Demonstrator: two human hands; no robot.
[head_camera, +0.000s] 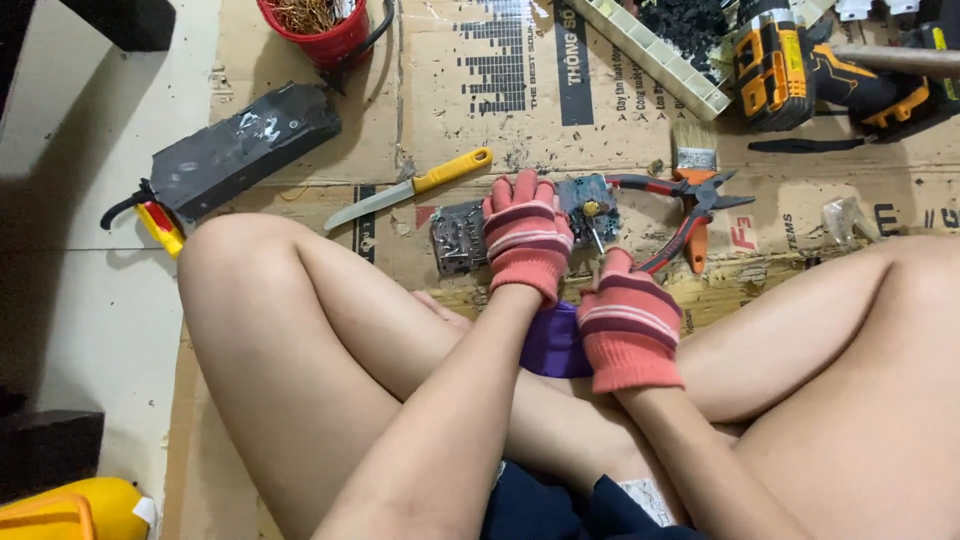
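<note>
I sit cross-legged on flattened cardboard, both hands in red striped knit gloves. My left hand (527, 238) presses flat on a circuit board (462, 236) that lies on the cardboard in front of my legs. My right hand (628, 318) is closed around a thin metal tool (595, 237), likely a screwdriver. Its tip rests on the blue right part of the board. Red-handled pliers (680, 212) lie just right of the board, jaws toward a paintbrush (694, 152).
A yellow-handled knife (410, 190) lies left of the board. A dark metal box (240, 148) sits at the left, a red bucket (318, 28) of metal scraps behind it. A yellow-black cordless drill (800, 80) and a white compartment tray (660, 55) sit at the back right.
</note>
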